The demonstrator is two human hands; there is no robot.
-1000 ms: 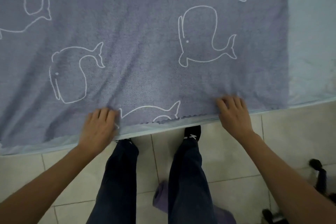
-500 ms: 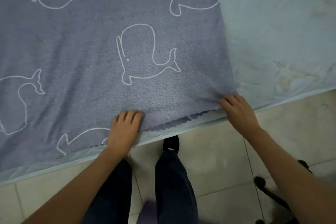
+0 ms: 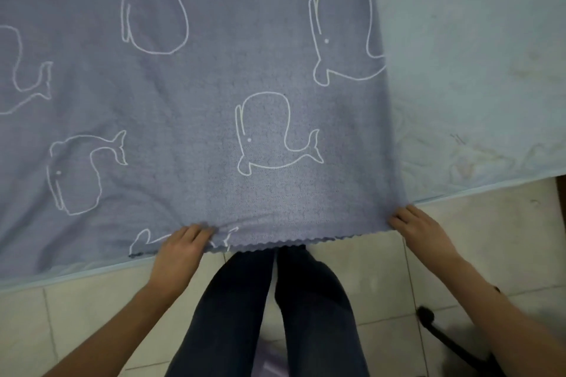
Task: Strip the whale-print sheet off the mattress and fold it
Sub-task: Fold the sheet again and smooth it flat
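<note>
Whale-print sheet [image 3: 214,95] edge now drawn past mattress [image 3: 474,70]; left hand [image 3: 180,249] and right hand [image 3: 419,226] grip it.

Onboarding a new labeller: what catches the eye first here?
The whale-print sheet fills most of the view, white whale outlines on grey-blue. Two hands grip its scalloped near edge: the left hand left of centre, the right hand at its right corner. Bare pale mattress shows at upper right.
</note>
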